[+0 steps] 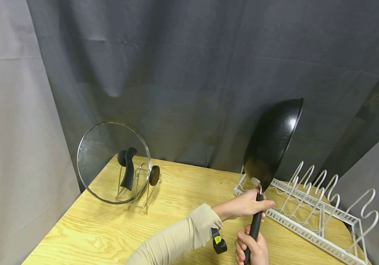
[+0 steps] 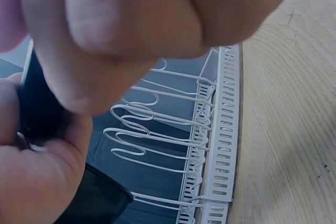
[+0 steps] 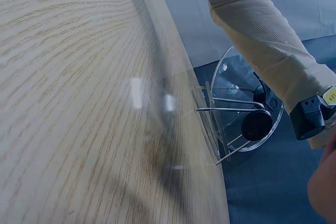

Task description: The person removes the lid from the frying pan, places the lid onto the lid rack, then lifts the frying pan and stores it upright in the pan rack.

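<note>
A black wok (image 1: 270, 140) stands tilted on its side at the left end of a white wire rack (image 1: 305, 221); whether it touches the rack I cannot tell. My left hand (image 1: 245, 203) grips the top of its black handle (image 1: 255, 225), close to the metal joint. Lower down, my right hand (image 1: 254, 248) has its fingers curled round the handle's end. The left wrist view shows fingers (image 2: 131, 19) large around the dark handle, with part of the wok (image 2: 100, 198) below. Only a blurred bit of hand (image 3: 323, 182) enters the right wrist view.
On the left, a glass lid (image 1: 101, 162) with a black handle leans upright in a small wire stand (image 1: 148, 200) with black round ends. Both are on the wooden table (image 1: 93, 232). The rack's tall wire loops (image 1: 325, 184) rise right of the wok. Grey curtains (image 1: 176, 73) hang behind.
</note>
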Motion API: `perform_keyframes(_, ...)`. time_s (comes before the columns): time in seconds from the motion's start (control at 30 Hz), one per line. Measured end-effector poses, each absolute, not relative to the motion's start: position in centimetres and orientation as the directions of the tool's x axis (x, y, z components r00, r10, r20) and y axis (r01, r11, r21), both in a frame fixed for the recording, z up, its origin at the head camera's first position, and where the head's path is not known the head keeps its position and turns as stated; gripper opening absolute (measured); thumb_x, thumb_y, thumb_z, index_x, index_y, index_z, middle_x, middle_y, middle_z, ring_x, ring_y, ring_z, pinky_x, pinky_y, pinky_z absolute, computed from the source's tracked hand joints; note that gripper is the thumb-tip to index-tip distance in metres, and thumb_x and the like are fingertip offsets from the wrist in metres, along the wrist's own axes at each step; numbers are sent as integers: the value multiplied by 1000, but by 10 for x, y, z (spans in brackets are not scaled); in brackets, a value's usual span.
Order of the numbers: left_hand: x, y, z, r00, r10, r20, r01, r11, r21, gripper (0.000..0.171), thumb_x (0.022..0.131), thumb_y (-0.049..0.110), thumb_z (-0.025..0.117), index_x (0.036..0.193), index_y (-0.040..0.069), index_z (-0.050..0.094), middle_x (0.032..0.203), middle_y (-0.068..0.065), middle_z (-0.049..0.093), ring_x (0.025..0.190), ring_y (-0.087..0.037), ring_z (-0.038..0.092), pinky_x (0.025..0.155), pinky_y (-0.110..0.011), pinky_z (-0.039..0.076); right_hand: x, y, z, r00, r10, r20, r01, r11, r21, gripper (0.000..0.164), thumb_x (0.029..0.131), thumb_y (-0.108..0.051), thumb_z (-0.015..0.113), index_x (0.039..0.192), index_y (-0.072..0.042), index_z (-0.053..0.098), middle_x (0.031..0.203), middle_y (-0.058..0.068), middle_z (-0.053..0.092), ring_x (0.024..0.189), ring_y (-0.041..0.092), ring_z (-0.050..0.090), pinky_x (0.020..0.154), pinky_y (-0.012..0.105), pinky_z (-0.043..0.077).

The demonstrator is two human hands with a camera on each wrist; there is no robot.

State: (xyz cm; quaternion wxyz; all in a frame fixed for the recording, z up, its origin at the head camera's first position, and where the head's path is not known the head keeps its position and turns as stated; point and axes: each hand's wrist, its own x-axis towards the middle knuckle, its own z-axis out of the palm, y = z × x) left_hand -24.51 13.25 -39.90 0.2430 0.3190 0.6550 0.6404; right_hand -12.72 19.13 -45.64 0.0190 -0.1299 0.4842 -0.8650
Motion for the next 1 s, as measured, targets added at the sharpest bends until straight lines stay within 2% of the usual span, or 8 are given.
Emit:
perform_keyframes(0.2, -247, 135, -402, -666, 743, 66, 81, -16, 997, 28, 97, 19, 55, 75, 3, 50, 58, -8, 53, 46, -11, 57, 51, -20, 50, -126, 191, -458, -973, -141, 180, -78, -536, -841, 19, 96, 0, 38, 90, -17, 34, 60, -4, 29, 43, 3, 42, 38, 24, 24)
perform_keyframes(0.37, -246, 138, -406, -692, 719, 63, 81, -10, 997, 23, 95, 16, 56, 75, 8, 49, 56, -3, 53, 45, -10, 56, 49, -20, 49, -128, 192, -462, -965, -159, 209, -92, -543, -835, 19, 96, 1, 35, 90, -17, 34, 60, 2, 22, 44, 3, 42, 38, 26, 22)
perform_keyframes(0.47, -244, 139, -411, -717, 693, 66, 86, -6, 996, 22, 94, 16, 57, 75, 9, 48, 55, -2, 52, 44, -10, 55, 48, -20, 49, -129, 193, -463, -969, -162, 186, -78, -515, -854, 20, 96, 1, 35, 89, -18, 34, 58, -4, 27, 44, 2, 42, 39, 24, 24)
perform_keyframes(0.6, -243, 141, -420, -742, 669, 39, 56, 4, 998, 21, 92, 17, 59, 78, 11, 46, 55, -1, 52, 44, -11, 54, 46, -20, 48, -127, 192, -465, -987, -133, 88, -17, -461, -887, 19, 95, -2, 39, 86, -19, 33, 58, -9, 40, 43, 2, 43, 41, 21, 32)
perform_keyframes(0.9, -246, 143, -433, -748, 664, 10, 29, 17, 999, 21, 92, 19, 60, 80, 12, 45, 57, -2, 53, 44, -11, 55, 46, -20, 48, -127, 190, -469, -995, -99, 29, 17, -439, -898, 21, 94, -3, 41, 85, -20, 34, 59, -7, 39, 44, 3, 42, 41, 20, 38)
perform_keyframes(1.0, -247, 144, -434, -754, 657, 2, 28, 29, 999, 25, 92, 20, 60, 75, 11, 45, 56, -3, 52, 44, -11, 55, 46, -20, 47, -129, 190, -470, -996, -86, 26, 13, -424, -906, 21, 94, -2, 41, 85, -19, 33, 59, -6, 38, 43, 4, 42, 39, 19, 38)
